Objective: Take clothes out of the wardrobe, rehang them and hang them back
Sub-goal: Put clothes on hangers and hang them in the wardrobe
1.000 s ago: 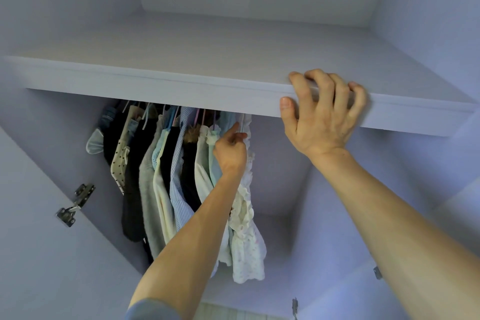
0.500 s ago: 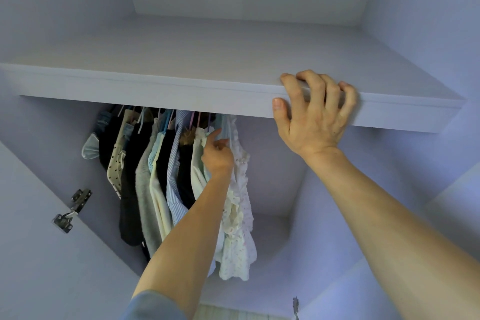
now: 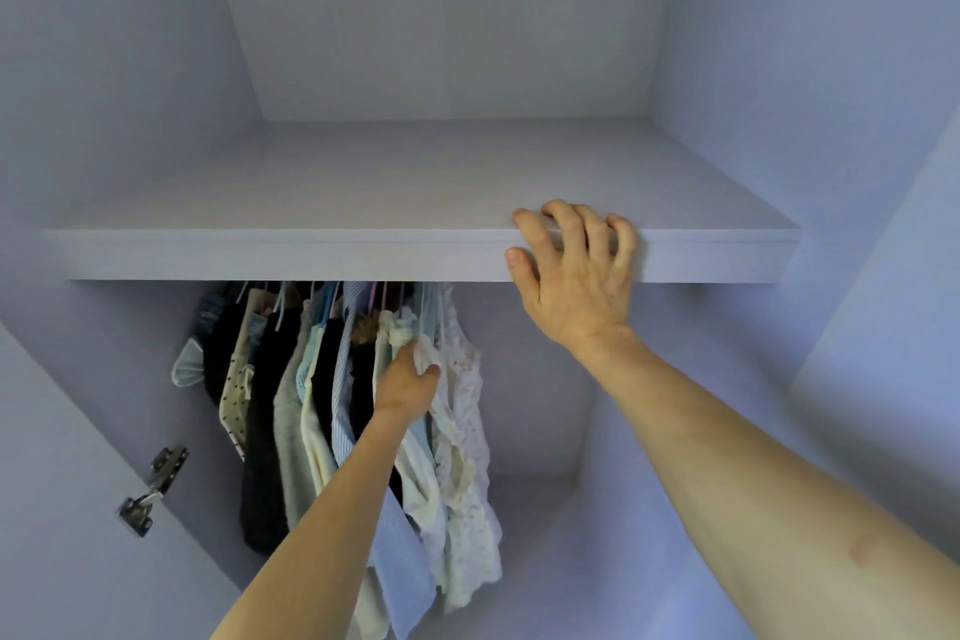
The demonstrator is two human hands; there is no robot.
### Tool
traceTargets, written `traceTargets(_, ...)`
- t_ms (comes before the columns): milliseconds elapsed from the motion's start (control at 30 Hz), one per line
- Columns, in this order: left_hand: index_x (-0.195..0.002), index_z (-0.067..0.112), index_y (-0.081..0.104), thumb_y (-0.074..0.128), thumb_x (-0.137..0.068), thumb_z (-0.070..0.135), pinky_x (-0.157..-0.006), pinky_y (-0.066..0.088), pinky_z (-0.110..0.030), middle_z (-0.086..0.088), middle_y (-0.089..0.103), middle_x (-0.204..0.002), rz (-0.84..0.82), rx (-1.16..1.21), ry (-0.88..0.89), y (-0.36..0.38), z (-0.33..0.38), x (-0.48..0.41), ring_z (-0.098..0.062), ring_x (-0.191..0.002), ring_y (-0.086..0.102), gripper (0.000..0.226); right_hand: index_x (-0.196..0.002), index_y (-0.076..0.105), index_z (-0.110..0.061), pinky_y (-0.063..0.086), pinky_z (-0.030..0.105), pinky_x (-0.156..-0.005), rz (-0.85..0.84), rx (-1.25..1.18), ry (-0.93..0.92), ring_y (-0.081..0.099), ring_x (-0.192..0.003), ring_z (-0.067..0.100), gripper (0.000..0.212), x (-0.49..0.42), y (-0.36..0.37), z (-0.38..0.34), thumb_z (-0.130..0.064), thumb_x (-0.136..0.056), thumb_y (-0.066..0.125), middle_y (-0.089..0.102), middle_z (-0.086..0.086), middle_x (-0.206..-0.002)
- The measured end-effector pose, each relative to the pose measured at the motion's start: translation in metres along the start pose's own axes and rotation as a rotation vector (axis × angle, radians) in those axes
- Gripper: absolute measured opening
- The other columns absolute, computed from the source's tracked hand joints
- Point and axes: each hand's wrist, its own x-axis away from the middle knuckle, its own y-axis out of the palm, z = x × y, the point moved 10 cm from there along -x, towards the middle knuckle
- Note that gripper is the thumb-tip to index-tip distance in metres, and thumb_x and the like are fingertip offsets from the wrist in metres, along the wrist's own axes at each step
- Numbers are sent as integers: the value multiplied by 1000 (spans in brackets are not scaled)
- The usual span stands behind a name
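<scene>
The clothes (image 3: 322, 379) hang in a tight row under the shelf's (image 3: 260, 255) left half, none taken out. The left grip (image 3: 410, 382) clutches a pale garment (image 3: 423, 356) near the row's right end; the right grip (image 3: 576, 276) is curled over the shelf's front edge. Taking out and rehanging look yet to come.

Hangers (image 3: 281, 307) (tops behind shelf (image 3: 260, 255))
</scene>
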Motion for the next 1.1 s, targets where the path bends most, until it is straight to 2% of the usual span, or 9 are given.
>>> traceTargets(167,-157,29,25,53,-101,32,-100,41,-31,-3,35,-158,-107,-266,117,-35,16,39,-28,-139,41,62,-140,52,-31,15,51,-115,-239,-31,40,37,-139,28,41,-4,-4,2,-44,-104,37,49,5,-146)
traceTargets(233,-157,29,25,53,-101,36,-104,42,-33,-2,31,-160,-89,-410,200,-54,31,57,-27,-141,38,63,-146,46,-32,13,53,-118,-355,-37,76,30,-146,29,44,-7,-8,6,-45,-105,34,42,5,-153)
traceTargets(300,-157,28,25,52,-101,38,-116,34,-41,-3,28,-161,-38,-540,271,-75,41,78,-26,-147,28,64,-153,34,-35,6,54,-121,-465,-54,134,16,-152,27,49,-4,-11,12,-45,-105,30,30,4,-162)
traceTargets(400,-158,30,21,47,-101,41,-121,20,-49,-3,21,-164,31,-707,323,-106,39,115,-26,-152,12,63,-159,14,-35,0,56,-121,-554,-130,211,-3,-155,22,61,24,-31,11,-48,-103,33,5,1,-169)
traceTargets(467,-157,32,20,45,-102,42,-123,14,-49,-2,19,-165,90,-753,337,-128,27,141,-26,-153,7,62,-160,13,-33,1,54,-122,-624,-239,184,-8,-155,16,65,55,-48,-15,-48,-102,37,-4,-3,-169)
traceTargets(533,-157,35,21,44,-102,43,-123,13,-49,-1,19,-164,143,-772,327,-150,5,169,-25,-153,8,60,-160,17,-32,3,50,-124,-716,-394,157,-8,-154,10,64,94,-65,-55,-45,-102,41,-3,-7,-169)
traceTargets(733,-156,37,21,42,-102,43,-123,11,-46,2,18,-165,176,-786,106,-192,-121,264,-23,-153,6,59,-156,29,-36,5,39,-126,-985,-749,27,-14,-149,-5,52,195,-108,-197,-41,-105,40,6,-20,-165)
traceTargets(933,-156,39,20,43,-100,48,-122,13,-51,2,18,-165,273,-812,-229,-250,-234,386,-24,-153,7,61,-154,34,-37,3,37,-125,-1143,-906,-329,-9,-151,-1,50,245,-157,-348,-40,-105,40,15,-15,-166)
traceTargets(1100,-156,39,21,44,-99,47,-122,11,-48,3,18,-165,428,-751,-500,-292,-296,518,-22,-154,5,62,-154,35,-38,3,41,-124,-1145,-1059,-645,-2,-154,5,50,268,-233,-451,-41,-104,40,18,-14,-165)
